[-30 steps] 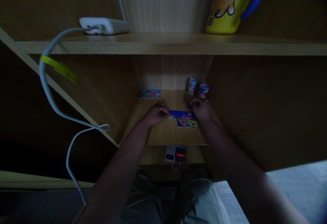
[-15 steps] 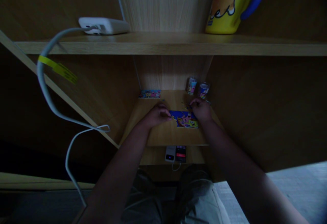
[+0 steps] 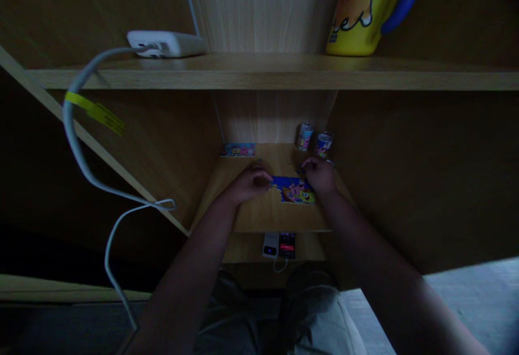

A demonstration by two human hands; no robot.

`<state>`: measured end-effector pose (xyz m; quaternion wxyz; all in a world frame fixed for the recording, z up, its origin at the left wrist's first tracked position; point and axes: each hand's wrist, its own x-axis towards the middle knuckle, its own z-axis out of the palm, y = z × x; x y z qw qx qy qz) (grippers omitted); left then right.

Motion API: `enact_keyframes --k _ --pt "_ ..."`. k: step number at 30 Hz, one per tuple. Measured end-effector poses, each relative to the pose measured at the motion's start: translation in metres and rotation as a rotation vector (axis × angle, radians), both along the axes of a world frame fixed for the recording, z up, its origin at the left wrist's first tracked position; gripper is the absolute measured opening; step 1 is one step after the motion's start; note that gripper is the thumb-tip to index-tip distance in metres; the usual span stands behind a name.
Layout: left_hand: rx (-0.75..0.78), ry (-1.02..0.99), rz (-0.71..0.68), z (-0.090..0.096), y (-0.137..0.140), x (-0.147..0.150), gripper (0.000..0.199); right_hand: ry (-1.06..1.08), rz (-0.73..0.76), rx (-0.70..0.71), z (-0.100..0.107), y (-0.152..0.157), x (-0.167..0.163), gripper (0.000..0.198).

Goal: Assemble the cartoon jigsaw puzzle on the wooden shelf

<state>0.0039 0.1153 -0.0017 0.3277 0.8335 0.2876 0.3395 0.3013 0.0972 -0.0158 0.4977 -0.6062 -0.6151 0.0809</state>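
Observation:
A partly joined jigsaw puzzle [image 3: 298, 190] with blue, pink and yellow cartoon figures lies flat on the wooden shelf board [image 3: 259, 217]. My left hand [image 3: 253, 182] is at its left edge, thumb and forefinger closed in a ring whose tips touch the puzzle's border. Whether a piece sits between them is too small to tell. Over the upper right corner, my right hand [image 3: 319, 175] has its fingers curled and pinched beside small loose puzzle pieces [image 3: 298, 170]; its fingertips are partly hidden.
Two printed cans, one narrow [image 3: 305, 137] and one wider [image 3: 323, 144], stand at the back right. A picture card [image 3: 238, 150] lies at the back left. Overhead, a shelf [image 3: 259, 78] holds a white charger [image 3: 168, 44] with a hanging cable [image 3: 81, 166] and a yellow mug [image 3: 360, 14]. Below lies a power bank [image 3: 270, 246].
The left hand's forefinger has straightened slightly and lifted along the puzzle's left edge. My right hand has barely moved. The whole view has shifted very slightly.

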Motion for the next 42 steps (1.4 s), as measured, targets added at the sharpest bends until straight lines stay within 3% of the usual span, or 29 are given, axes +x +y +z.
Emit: enact_keyframes --k 5,12,30,33,38,40,42 --pt "-0.035 -0.014 0.080 -0.002 0.000 0.000 0.011 0.015 -0.008 0.001 0.000 0.000 -0.001 0.025" --pt "0.067 0.019 -0.019 0.001 0.001 0.002 0.010 0.009 -0.004 0.005 0.000 0.000 0.000 0.025" --pt "0.188 0.094 -0.011 -0.003 0.000 0.004 0.018 0.011 0.006 0.001 0.001 -0.001 0.000 0.025" --pt "0.188 0.083 0.134 -0.005 0.004 0.002 0.019 0.006 0.001 0.000 0.003 -0.002 -0.001 0.025" --pt "0.200 0.335 0.716 -0.006 0.013 -0.008 0.017 0.012 -0.026 -0.021 0.005 -0.003 -0.001 0.025" --pt "0.175 0.444 0.811 -0.007 0.013 -0.009 0.023 0.020 -0.035 -0.023 0.006 -0.004 -0.001 0.025" --pt "0.179 0.506 0.771 -0.007 0.011 -0.007 0.035 0.027 -0.044 -0.020 0.006 -0.005 -0.001 0.024"
